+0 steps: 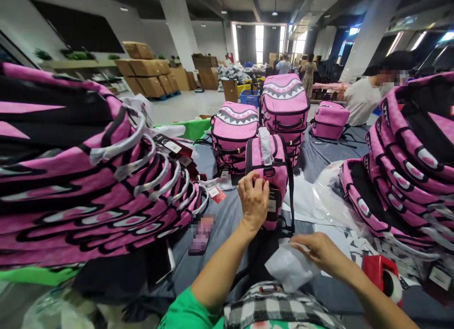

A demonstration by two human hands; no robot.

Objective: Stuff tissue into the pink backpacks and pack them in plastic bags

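Observation:
A pink backpack (pixel 270 170) with black trim stands upright on the grey table (pixel 227 215) in front of me. My left hand (pixel 253 201) is closed on its near side, next to a hanging tag (pixel 272 205). My right hand (pixel 317 251) is lower and to the right, fingers curled on a small clear plastic bag (pixel 291 267) above my lap.
Tall stacks of flat pink bags lie at the left (pixel 88 177) and right (pixel 407 163). Finished backpacks (pixel 283 106) stand behind. A red tape dispenser (pixel 385 272) sits at the right. A person in white (pixel 365 99) works at the far end. Cardboard boxes (pixel 149 73) stand in the back.

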